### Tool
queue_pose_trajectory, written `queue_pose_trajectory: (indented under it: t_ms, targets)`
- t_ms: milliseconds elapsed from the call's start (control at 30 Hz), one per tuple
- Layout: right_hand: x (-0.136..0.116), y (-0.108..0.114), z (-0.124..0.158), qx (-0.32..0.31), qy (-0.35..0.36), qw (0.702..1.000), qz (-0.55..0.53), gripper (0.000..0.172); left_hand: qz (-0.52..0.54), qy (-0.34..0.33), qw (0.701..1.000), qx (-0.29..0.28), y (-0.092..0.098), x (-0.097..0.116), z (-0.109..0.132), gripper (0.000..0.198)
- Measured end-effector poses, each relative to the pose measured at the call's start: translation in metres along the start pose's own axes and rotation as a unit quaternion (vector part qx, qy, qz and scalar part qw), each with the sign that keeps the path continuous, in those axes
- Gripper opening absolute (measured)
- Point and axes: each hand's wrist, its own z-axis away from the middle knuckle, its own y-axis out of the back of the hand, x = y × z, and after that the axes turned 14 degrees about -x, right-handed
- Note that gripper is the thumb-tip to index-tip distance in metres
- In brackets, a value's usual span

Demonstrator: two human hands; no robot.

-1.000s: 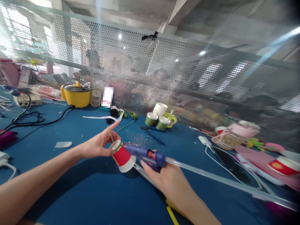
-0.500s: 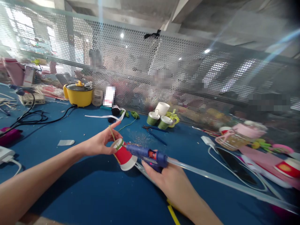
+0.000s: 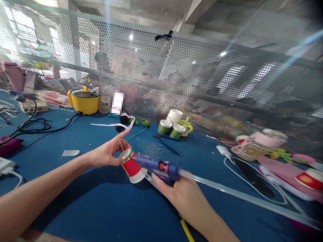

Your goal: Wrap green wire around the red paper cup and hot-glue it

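A red and white paper cup (image 3: 133, 168) is tilted in my left hand (image 3: 112, 151), whose fingers close on its narrow end. Green yarn (image 3: 128, 155) circles the cup near that end, and a strand runs up to my raised fingers. My right hand (image 3: 181, 191) grips a blue hot glue gun (image 3: 156, 165) with a small red light. Its nozzle points left at the yarn-wrapped end of the cup; whether it touches is too small to tell. From the gun's back a long clear glue stick (image 3: 227, 191) sticks out to the right.
Behind the hands stand green-wrapped cups (image 3: 165, 127) and blue-handled pliers (image 3: 169, 147). A yellow electric pot (image 3: 84, 102) with a black cord is at the back left. On the right lie a phone (image 3: 253, 176), a white cable and a pink jug (image 3: 257, 148). A perforated screen (image 3: 146, 74) borders the table.
Almost nothing differs. Both hands hold the cup and the glue gun in nearly the same place, with only a tiny shift of the view.
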Motion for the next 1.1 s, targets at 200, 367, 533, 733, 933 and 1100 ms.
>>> queue_pose_trajectory:
  t_ms: [200, 367, 533, 733, 933, 1100]
  targets:
    - [0.002, 0.009, -0.005, -0.024, -0.010, 0.999, 0.030, 0.022, 0.003, -0.004, 1.000, -0.011, 0.001, -0.002, 0.000, 0.097]
    - [0.004, 0.008, -0.011, -0.028, -0.012, 0.999, -0.012, 0.021, 0.002, 0.004, 1.000, -0.014, 0.000, 0.000, 0.000, 0.096]
    - [0.001, 0.009, -0.008, -0.021, -0.007, 1.000, -0.019, 0.021, 0.006, 0.004, 1.000, -0.012, 0.000, 0.000, 0.000, 0.096]
    - [0.001, 0.000, -0.001, 0.001, -0.019, 0.998, -0.056, 0.017, 0.003, -0.002, 1.000, -0.007, 0.001, -0.002, 0.000, 0.096]
    - [-0.001, -0.007, 0.000, -0.019, -0.020, 0.996, -0.084, 0.014, 0.006, 0.001, 1.000, 0.000, 0.001, -0.002, 0.000, 0.099]
    - [-0.004, -0.007, 0.002, -0.014, -0.015, 0.997, -0.080, 0.015, -0.002, 0.000, 1.000, 0.005, 0.000, 0.000, -0.001, 0.098]
